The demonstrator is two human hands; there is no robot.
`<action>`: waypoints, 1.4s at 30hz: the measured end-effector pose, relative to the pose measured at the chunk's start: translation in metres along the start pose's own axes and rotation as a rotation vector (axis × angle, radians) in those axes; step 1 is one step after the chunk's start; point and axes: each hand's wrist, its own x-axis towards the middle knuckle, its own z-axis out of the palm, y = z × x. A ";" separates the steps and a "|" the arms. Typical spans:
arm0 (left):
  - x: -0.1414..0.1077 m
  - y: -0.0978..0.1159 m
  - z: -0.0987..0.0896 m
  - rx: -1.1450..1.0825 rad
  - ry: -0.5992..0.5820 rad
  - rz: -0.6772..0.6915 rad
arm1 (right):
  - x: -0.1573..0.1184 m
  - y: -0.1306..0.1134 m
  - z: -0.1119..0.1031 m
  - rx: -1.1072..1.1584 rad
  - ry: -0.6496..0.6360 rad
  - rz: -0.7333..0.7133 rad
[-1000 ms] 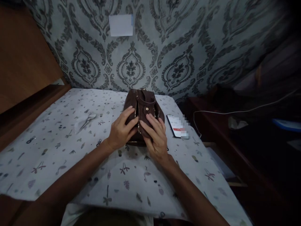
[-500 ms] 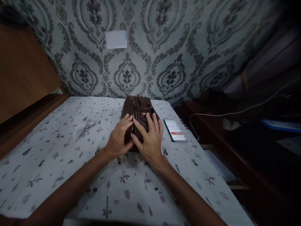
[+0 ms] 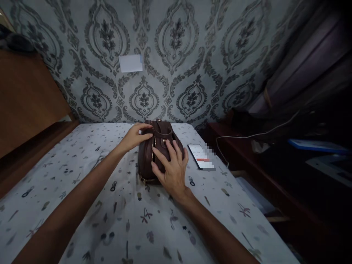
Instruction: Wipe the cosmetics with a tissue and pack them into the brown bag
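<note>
A dark brown leather handbag [image 3: 145, 157] with a curved top handle [image 3: 162, 134] lies on the patterned sheet. Its gold-toothed zipper [image 3: 154, 141] runs along the top between my hands. My left hand [image 3: 134, 136] is at the bag's far left edge, thumb and forefinger apart; whether the fingertips press on the leather I cannot tell. Spread over the bag's right side, my right hand [image 3: 173, 168] rests with its fingers stretched out, thumb and forefinger beside the zipper. Part of the bag's right side is hidden under this hand.
Right of the bag lies a phone [image 3: 198, 157] with a lit screen. A white cable [image 3: 247, 137] trails over a dark red surface at the right, where a blue-edged object [image 3: 316, 146] lies. The patterned wall [image 3: 176, 91] stands behind; a wooden board [image 3: 27, 95] is at left.
My left hand has moved away from me along the bag, from its near part to its far left edge. The right hand stays on the bag. The view has tilted up slightly.
</note>
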 end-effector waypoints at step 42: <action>0.048 0.069 0.054 0.640 -0.044 0.088 | -0.001 0.000 -0.007 0.025 -0.082 0.109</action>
